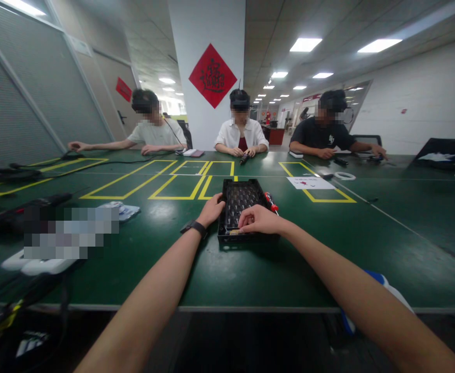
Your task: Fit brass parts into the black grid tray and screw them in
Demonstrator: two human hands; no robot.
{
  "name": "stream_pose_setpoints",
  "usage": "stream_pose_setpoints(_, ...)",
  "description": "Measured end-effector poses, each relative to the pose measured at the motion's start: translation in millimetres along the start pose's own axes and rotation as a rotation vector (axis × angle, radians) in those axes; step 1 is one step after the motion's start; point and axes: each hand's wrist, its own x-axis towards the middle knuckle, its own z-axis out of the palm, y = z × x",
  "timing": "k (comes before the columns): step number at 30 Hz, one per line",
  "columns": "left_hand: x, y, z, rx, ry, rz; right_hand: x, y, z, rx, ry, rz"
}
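Observation:
In front of me on the green table lies a black rectangular case [222, 228] with rows of small metal-looking pieces [243, 199] inside it. My left hand [212, 209] grips the case's left edge, a dark band on its wrist. Over the near part of the case is my right hand [261, 220], its fingers closed together and pointing down at a small yellowish piece [234, 232] by the front wall. What those fingertips pinch is too small to make out. Against the right side of the case rests a red-handled screwdriver [273, 203], partly hidden by my right hand.
Yellow tape outlines [124, 197] mark the green table [321, 243]. A printed sheet [310, 183] and a white ring [344, 176] lie farther right. Cables and a power strip [51, 264] crowd the left. Three people sit across the table, their hands on or near objects.

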Motion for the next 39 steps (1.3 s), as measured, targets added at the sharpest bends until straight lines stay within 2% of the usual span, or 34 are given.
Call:
stream_pose_setpoints(23, -1.2, 1.0, -1.2, -0.016, 0.002, 0.004, -0.1, -0.4, 0.1, 0.022, -0.010, 0.021)
stream_pose_setpoints(29, -0.3, 0.7, -0.7, 0.010, -0.006, -0.002, -0.5, -0.6, -0.9, -0.047, 0.033, -0.026)
stream_pose_setpoints(35, -1.0, 0.4, -0.7, -0.023, -0.051, -0.002, -1.0, -0.3, -1.4, 0.015, -0.016, 0.028)
stream_pose_setpoints(39, -0.8, -0.8, 0.2, -0.026, -0.041, -0.020, -0.7, 1.1, -1.5, 0.016, 0.002, 0.001)
